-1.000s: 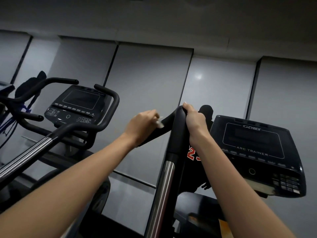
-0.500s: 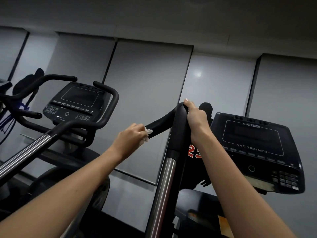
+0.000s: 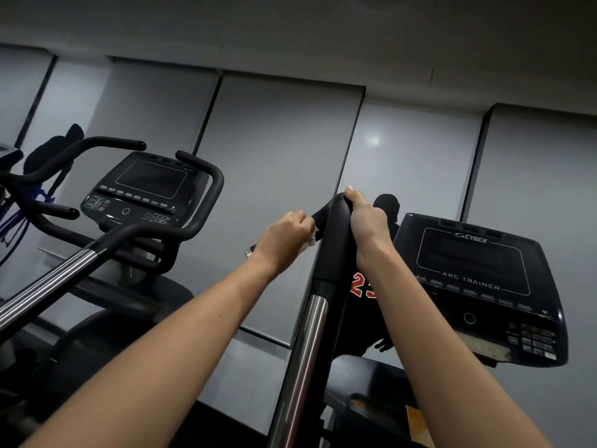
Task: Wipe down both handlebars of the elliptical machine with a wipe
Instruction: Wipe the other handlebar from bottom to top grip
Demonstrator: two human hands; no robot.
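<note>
The left grip (image 3: 284,240) has slid back up the black handlebar (image 3: 332,250) toward its bend since a moment ago, taking the wipe (image 3: 311,239) with it. Pale grey wall panels (image 3: 277,189) run behind everything. On the left stands a neighbouring machine (image 3: 145,189) with a dark screen. On the right is the elliptical's console (image 3: 478,279) (lettered CYBEX ARC TRAINER). The handlebar rises between them on a chrome tube (image 3: 307,344). The right grip (image 3: 365,221) is clenched over the handlebar's top, one fingertip at the crest. The left is curled round the side branch and presses the white wipe against it. Only a crumpled corner of the wipe shows, just left of the upright.
</note>
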